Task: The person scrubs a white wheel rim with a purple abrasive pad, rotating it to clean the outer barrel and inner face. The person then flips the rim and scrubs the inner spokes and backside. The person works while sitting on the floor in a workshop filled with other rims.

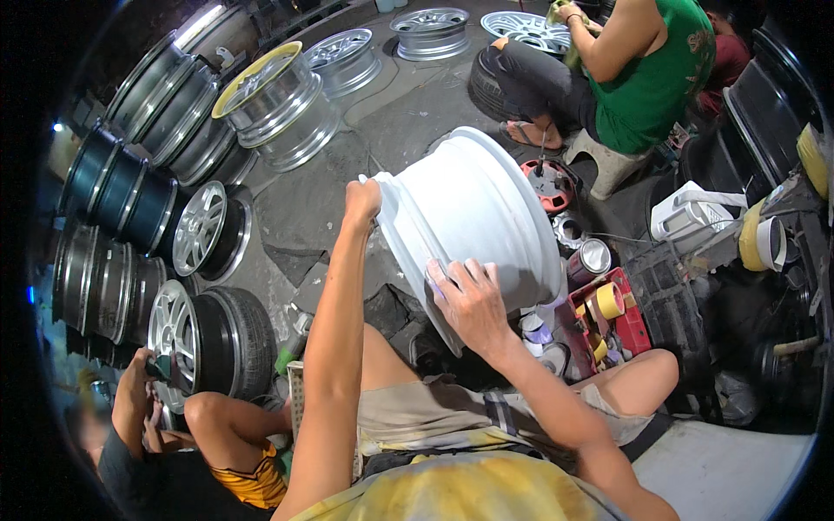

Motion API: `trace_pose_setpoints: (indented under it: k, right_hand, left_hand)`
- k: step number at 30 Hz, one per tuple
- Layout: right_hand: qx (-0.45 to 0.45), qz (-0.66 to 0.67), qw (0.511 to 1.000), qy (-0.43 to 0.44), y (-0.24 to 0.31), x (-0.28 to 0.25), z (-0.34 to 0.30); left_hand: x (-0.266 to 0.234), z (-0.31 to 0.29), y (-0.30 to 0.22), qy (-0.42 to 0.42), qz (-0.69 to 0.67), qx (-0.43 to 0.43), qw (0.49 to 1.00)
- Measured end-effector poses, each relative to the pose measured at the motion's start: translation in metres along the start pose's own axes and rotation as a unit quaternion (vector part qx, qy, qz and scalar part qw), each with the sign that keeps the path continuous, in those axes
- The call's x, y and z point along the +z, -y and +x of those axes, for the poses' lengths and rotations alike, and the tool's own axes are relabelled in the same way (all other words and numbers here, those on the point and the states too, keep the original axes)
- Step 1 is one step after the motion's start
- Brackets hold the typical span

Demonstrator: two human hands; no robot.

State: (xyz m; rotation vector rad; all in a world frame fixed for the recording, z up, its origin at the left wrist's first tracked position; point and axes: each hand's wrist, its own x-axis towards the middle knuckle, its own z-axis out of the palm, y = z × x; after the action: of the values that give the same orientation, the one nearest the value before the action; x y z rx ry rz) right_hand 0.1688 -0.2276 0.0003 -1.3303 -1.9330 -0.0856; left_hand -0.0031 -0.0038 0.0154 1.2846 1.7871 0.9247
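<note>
A wheel rim coated in white or pale grey stands tilted in front of me, above my lap. My left hand is closed round the edge of its flange at the upper left. On the near side of the barrel lies my right hand, with the fingers spread and bent over the surface near the lower flange. A small purplish patch shows by its fingertips; whether that is a sheet under the hand I cannot tell. Pale dust covers these fingers. The rim's spokes are hidden from this side.
Stacked rims line the left, with a yellow-edged rim nearby. A red crate holding tape rolls, a can and a white jug stand at right. A person in green sits far right; another person works at left.
</note>
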Motion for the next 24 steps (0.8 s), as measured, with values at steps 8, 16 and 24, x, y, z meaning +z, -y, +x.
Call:
trace_pose_setpoints:
  k: [8,16,24]
  right_hand:
    - [0.041,-0.007,0.999,-0.016,-0.001,0.005,0.009]
    - [0.003,-0.031,0.999,-0.014,-0.005,0.003,0.036]
    - [-0.022,-0.048,0.999,-0.002,-0.012,0.005,0.040]
  left_hand:
    - [0.000,-0.003,-0.004,0.016,-0.001,0.002,1.000]
    - [0.007,-0.010,-0.003,0.025,-0.028,0.011,0.999]
    - [0.007,0.005,0.014,0.018,-0.030,0.020,0.999]
